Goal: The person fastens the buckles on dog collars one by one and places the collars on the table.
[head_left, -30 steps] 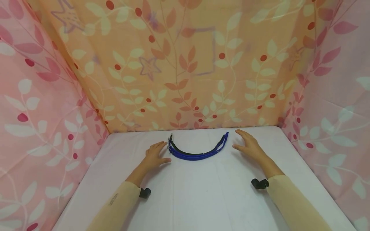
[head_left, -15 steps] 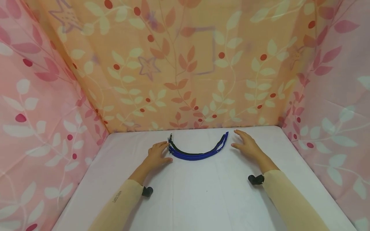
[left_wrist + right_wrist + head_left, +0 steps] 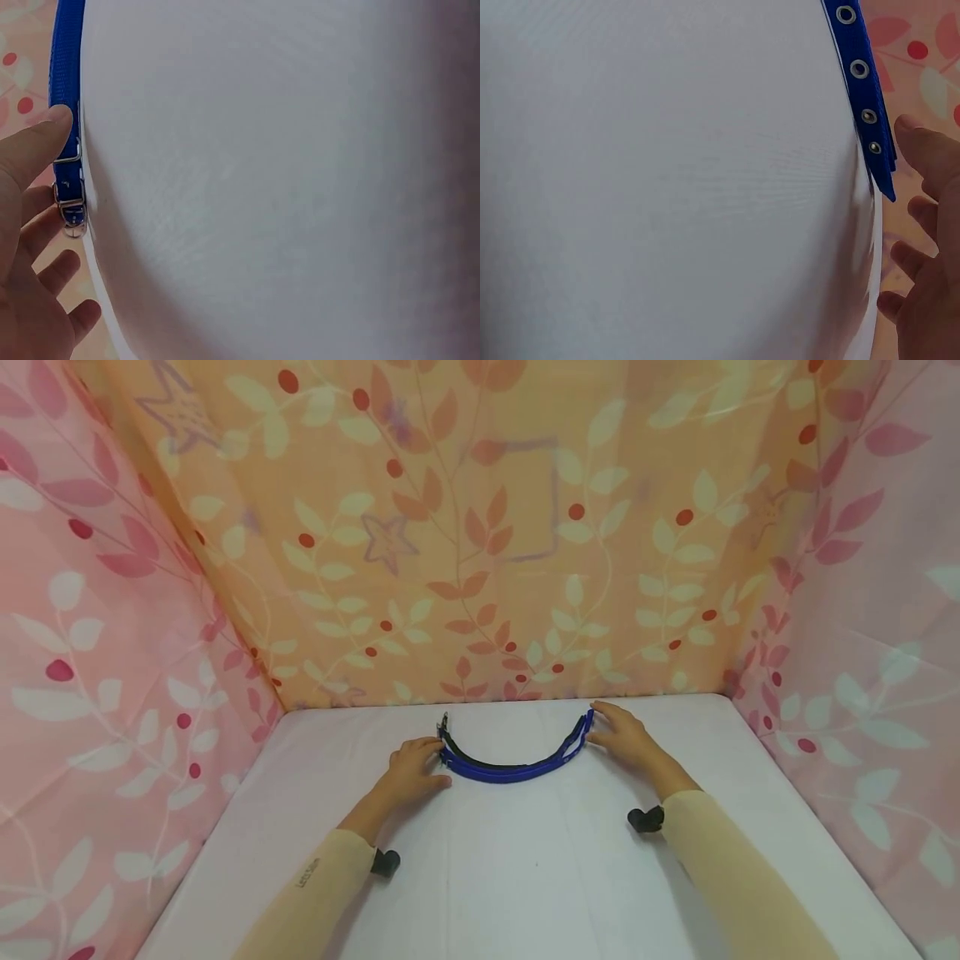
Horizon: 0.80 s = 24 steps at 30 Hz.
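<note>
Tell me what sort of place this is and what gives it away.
Probably a small curtained-off filming booth: leaf-patterned fabric rises on three sides, a plain white surface spreads between them, and small black devices, likely cameras, sit at both sleeves.

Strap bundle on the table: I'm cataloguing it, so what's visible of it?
The strap bundle looks like blue webbing with a dark inner strip, curved in a U on the white table, opening away from the person. Metal buckles sit at its left end; eyelets line its pointed right end. The hands flank it; contact is unclear.
</note>
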Tool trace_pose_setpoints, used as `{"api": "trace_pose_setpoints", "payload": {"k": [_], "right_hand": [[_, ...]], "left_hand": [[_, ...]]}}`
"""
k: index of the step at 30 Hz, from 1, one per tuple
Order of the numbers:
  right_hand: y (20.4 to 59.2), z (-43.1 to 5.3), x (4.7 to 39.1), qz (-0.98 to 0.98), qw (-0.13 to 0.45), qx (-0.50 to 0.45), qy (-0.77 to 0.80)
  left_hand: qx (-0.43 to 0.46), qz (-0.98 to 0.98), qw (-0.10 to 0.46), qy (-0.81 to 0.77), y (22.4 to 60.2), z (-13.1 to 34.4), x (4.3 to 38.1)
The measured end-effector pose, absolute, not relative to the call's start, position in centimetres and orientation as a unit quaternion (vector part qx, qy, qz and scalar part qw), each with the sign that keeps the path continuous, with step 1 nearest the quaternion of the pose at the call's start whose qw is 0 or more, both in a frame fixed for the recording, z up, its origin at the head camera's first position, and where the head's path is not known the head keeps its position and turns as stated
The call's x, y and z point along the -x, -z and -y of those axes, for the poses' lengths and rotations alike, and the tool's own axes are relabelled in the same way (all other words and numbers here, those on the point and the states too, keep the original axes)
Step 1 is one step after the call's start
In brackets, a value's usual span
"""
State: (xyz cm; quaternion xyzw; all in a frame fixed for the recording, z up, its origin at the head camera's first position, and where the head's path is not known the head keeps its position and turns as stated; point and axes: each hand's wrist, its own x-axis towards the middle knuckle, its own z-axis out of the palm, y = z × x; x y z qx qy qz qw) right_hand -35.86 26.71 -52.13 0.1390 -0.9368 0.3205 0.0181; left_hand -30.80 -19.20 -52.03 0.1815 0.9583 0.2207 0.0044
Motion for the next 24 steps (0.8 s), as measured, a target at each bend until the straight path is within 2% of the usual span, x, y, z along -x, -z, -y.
{"api": "trace_pose_setpoints", "payload": {"k": [9,24], "right_hand": [[51.9,-26.3,36.2,0.949,-0.005,-0.145,-0.281],[51.5,-26.8,36.1,0.956,0.001,-0.165,-0.244]], "left_hand": [[-0.188,-0.957,0.003,-0.221,52.1,19.3,30.7],[-0.203,-0.956,0.01,-0.211,51.1,19.9,30.7]]}}
